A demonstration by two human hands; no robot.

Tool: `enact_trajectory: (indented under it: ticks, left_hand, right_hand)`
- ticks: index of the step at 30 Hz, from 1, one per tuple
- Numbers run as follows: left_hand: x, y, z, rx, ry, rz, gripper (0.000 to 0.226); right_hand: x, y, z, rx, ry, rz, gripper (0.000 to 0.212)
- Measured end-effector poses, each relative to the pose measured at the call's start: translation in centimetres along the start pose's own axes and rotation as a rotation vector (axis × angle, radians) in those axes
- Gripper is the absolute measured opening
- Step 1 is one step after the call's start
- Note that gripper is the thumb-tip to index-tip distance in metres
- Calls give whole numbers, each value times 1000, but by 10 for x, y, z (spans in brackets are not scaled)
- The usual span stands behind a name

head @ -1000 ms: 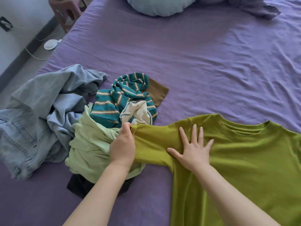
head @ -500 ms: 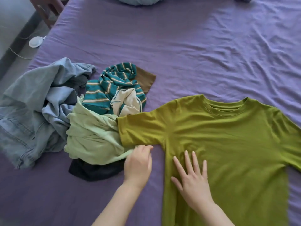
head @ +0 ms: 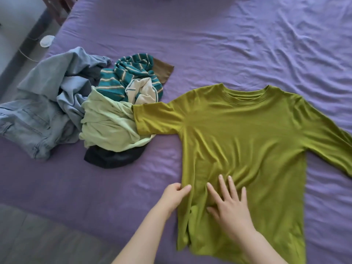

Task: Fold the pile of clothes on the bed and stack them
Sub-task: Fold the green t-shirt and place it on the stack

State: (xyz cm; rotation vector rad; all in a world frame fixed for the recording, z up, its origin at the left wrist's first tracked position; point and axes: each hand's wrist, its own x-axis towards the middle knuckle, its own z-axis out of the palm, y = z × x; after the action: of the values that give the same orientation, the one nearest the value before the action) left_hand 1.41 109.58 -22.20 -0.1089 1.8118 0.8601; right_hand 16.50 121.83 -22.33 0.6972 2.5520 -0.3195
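An olive-green T-shirt (head: 238, 134) lies spread flat on the purple bed, neck away from me, its left sleeve resting on the pile. My left hand (head: 174, 195) pinches the shirt's left side seam low on the body. My right hand (head: 230, 206) presses flat on the lower front with fingers spread. The unfolded pile (head: 106, 119) lies to the left: a pale green garment, a teal striped top (head: 129, 75), a cream piece, a dark item underneath and light blue jeans (head: 43, 111).
The purple sheet (head: 228, 44) stretches wrinkled beyond and right of the shirt. The bed's near left edge drops to a grey floor (head: 38, 235). A white round object (head: 46, 41) and a cable lie on the floor at far left.
Both hands slid down the shirt from the sleeve and armpit toward the hem. The left hand let go of the sleeve and now pinches the side seam. The view shifted back.
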Motion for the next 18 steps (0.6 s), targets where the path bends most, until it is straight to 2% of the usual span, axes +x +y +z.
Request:
enact_trajectory:
  ticks: [2, 4, 6, 8, 10, 12, 14, 16, 18]
  left_hand:
    - [-16, -19, 1, -18, -29, -17, 11]
    - [-33, -42, 6, -60, 10, -51, 10]
    - [-43, -58, 8, -249, 131, -75, 16]
    - [-45, -68, 8, -409, 310, -28, 19]
    - [-44, -73, 4, -279, 486, 94, 21]
    - [-45, -79, 1, -96, 578, 159, 22]
    - [-49, -79, 1, -100, 549, 137, 23]
    - [-54, -79, 6, -226, 388, 34, 26]
    - [-60, -86, 11, -130, 216, -28, 29]
  right_hand:
    - [-17, -1, 11, -42, -1, -54, 70]
    - [-34, 3, 21, 3, 26, 34, 68]
    - [-48, 3, 30, 44, 9, 79, 75]
    - [-62, 0, 43, -21, 15, 0, 77]
    - [-74, 4, 53, -40, -6, -28, 76]
    - [-86, 15, 61, -23, -47, 80, 68]
    - [-94, 20, 71, 61, -32, 171, 61]
    - [-102, 7, 68, 129, -53, 109, 61]
    - [-106, -6, 68, 184, -3, 31, 57]
